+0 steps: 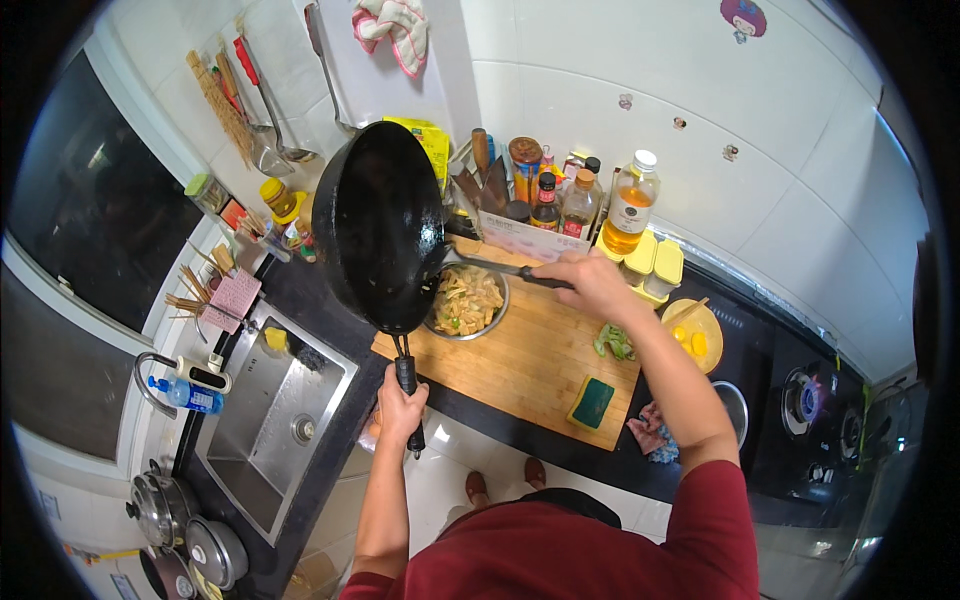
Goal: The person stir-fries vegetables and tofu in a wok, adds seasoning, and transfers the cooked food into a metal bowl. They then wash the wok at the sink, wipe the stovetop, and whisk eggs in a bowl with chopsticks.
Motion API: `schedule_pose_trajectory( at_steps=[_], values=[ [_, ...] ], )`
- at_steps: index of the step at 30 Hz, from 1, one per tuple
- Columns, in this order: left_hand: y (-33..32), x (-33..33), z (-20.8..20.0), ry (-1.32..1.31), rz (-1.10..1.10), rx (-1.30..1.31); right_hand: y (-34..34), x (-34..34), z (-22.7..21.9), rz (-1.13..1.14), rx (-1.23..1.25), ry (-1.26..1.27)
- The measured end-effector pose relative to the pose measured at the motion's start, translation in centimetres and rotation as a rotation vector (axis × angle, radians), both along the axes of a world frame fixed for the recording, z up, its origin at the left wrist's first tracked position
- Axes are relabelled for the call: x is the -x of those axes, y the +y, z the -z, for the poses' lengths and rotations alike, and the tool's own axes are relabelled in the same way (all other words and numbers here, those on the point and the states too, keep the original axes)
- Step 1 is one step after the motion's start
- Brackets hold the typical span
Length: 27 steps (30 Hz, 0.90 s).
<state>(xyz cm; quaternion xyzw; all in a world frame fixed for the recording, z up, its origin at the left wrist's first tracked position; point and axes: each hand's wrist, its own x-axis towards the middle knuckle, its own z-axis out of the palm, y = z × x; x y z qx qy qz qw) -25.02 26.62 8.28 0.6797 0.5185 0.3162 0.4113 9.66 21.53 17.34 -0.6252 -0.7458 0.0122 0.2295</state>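
My left hand [401, 402] is wrapped round the handle of a black wok [385, 225], held up and tipped on its side so its dark, oily inside shows. Closed on the dark handle of a spatula [510, 268] is my right hand [578, 284]. The spatula's head reaches to the wok's right rim and is partly hidden there. Just below the rim, a metal bowl [505, 310] holds cooked food [467, 302], pale brown pieces with bits of green. It stands on a wooden cutting board [545, 350].
Green vegetable scraps [615, 342] and a sponge [592, 402] lie on the board. Bottles and a box of seasonings [535, 233] stand behind it. To the left is a steel sink [270, 430]. At the right, a burner [802, 400] shows a blue flame, near a bowl with egg yolks [692, 335].
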Motion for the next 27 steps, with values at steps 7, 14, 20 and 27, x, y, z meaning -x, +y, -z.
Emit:
schedule_pose_trajectory(
  at_steps=[7,14,20,27],
  values=[
    [-0.8,1.2,0.2,-0.09,-0.034,0.055,-3.3,0.5,1.5,0.069,0.134,0.065],
    [-2.2,1.4,-0.9,-0.287,-0.061,0.089,-6.4,0.4,8.3,0.144,0.048,0.202],
    [-3.1,3.2,-0.3,-0.423,-0.084,0.078,-5.5,1.5,14.5,0.205,0.152,0.083],
    [-4.2,5.1,-1.0,-0.591,-0.114,0.227,-4.6,1.1,17.9,0.21,0.209,-0.156]
  ],
)
